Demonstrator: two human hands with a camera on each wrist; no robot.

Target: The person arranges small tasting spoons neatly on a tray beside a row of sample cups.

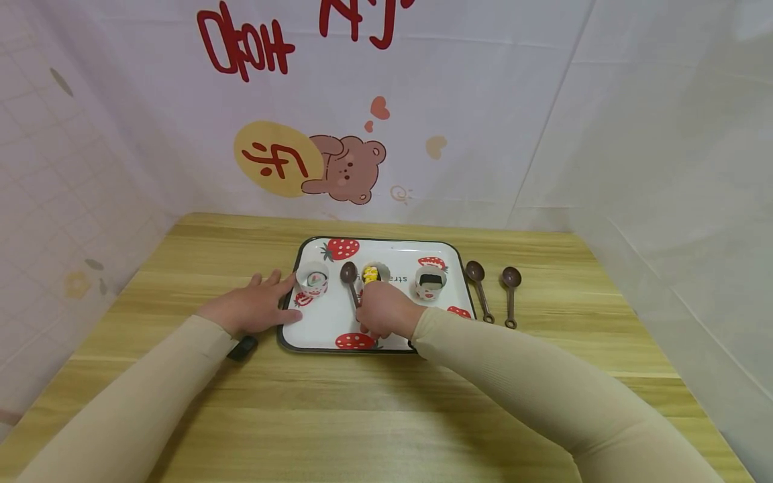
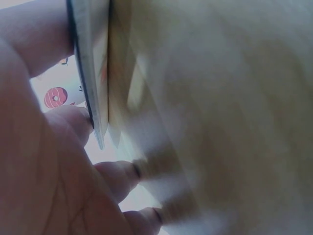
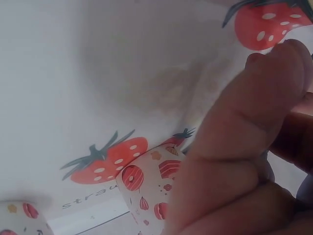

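Observation:
My right hand (image 1: 386, 310) pinches the handle of a brown measuring spoon (image 1: 348, 273) over the strawberry-printed tray (image 1: 329, 325). The spoon's bowl points away from me, and the fingers hide its handle end. Just beyond the knuckles is a paper cup (image 3: 149, 188) with a yellow-topped, dark-sided food piece (image 1: 371, 274). My left hand (image 1: 250, 308) rests at the tray's left rim (image 2: 90, 73), thumb and index finger over the edge, other fingers spread outside. Beside them stands a paper cup (image 1: 311, 290) holding a round sushi roll (image 1: 316, 280).
Toward the tray's right side is another paper cup (image 1: 429, 294) with a black-wrapped piece (image 1: 431, 280). Two more brown spoons, one at the tray's edge (image 1: 476, 272) and one farther right (image 1: 511, 277), lie on the wooden table (image 1: 338, 409). A printed curtain (image 1: 471, 100) hangs behind.

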